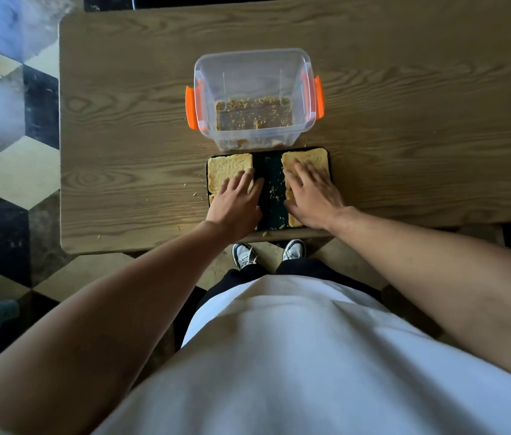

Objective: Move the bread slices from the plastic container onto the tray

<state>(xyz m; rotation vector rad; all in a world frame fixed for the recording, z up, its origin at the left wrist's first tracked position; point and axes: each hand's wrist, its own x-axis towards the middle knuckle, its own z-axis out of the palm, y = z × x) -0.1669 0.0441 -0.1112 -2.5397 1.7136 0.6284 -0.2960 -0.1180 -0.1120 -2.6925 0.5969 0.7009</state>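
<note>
Nearest the table's front edge, the left hand (238, 205) and right hand (312, 197) lie palm-down with fingers spread, each resting flat on toasted bread rather than gripping anything. Under them sits the dark rectangular tray (271, 189), its near end close to the lip of the wooden table (420, 127), so a sideways shove could slide it off. A golden square bread slice (227, 171) fills the left far corner and another golden bread slice (309, 157) the right; nearer slices are mostly hidden under the palms. Between the columns runs a bare crumb-strewn strip, seemingly room for more. These slices look light, dry and brittle; I would pinch them gently by opposite edges, since pressing probably sheds more crumbs. Just beyond, touching or nearly touching the tray, stands the clear plastic container with orange clips (252, 80), holding only crumbs and small scraps. Open tabletop lies either side.
</note>
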